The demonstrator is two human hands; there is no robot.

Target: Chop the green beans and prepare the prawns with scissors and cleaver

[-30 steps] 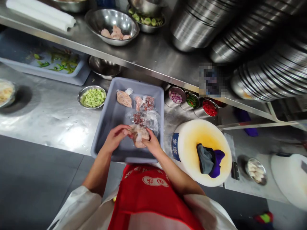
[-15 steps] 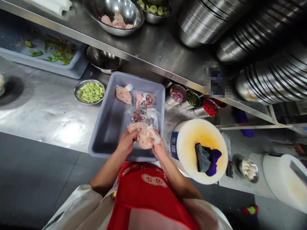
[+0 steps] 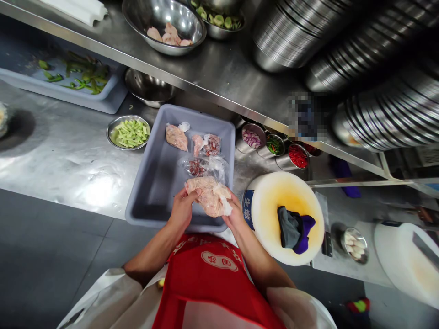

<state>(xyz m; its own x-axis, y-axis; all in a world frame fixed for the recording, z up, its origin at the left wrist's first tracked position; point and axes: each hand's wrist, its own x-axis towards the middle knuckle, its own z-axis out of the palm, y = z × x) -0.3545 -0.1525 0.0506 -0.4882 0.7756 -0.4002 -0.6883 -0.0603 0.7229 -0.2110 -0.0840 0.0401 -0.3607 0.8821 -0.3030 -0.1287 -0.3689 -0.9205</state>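
Observation:
Both my hands hold one plastic bag of pale pink meat above the near end of a grey plastic tub. My left hand grips its left end, thumb on top. On the right, my right hand is closed on the bag's whitish gathered end; some fingers are hidden beneath. Inside the tub, beyond my hands, lie another bag of pale meat, a bag with pink and dark red pieces and a clear bag of dark red pieces.
Left of the tub is a bowl of cut green vegetable. A round white chopping block bears dark cloths, with a cleaver beside it. Cups of chopped red peppers stand behind. A steel shelf overhangs the counter.
My hands have spread slightly apart, and the bag of meat now lies flatter and more stretched out between them. My right hand has shifted a little to the right.

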